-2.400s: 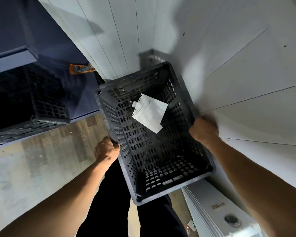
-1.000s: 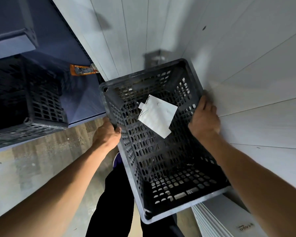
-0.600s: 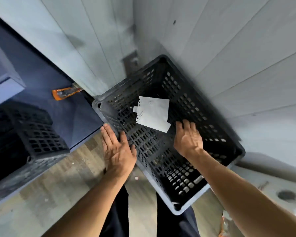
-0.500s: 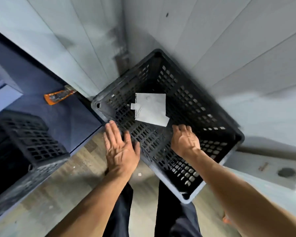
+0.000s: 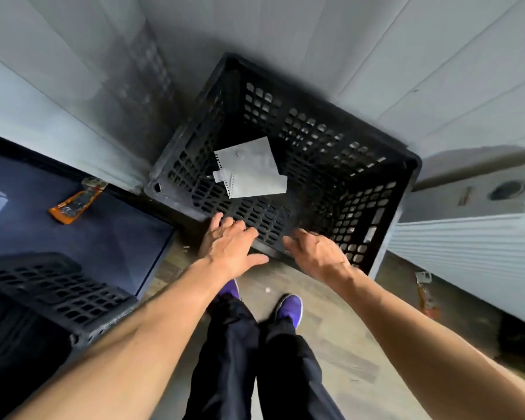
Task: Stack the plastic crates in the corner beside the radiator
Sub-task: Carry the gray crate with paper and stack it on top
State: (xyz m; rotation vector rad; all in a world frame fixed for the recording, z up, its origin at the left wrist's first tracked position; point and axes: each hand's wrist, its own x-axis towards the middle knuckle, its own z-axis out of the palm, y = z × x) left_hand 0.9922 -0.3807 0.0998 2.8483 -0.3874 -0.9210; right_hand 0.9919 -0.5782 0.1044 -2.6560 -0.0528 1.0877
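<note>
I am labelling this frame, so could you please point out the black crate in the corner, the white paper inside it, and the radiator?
black crate (image 5: 405,163), head view, on its right rim corner.
white paper (image 5: 252,174), head view, on the sheet's middle.
radiator (image 5: 467,247), head view, on its ribbed front.

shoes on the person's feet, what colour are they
Purple shoes, seen in the head view just below the two hands.

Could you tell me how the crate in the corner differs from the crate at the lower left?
The corner crate shows its open inside, holding white paper; the lower-left crate shows no contents. The corner crate sits against the walls beside the radiator; the other is apart. Both are dark and perforated.
</note>
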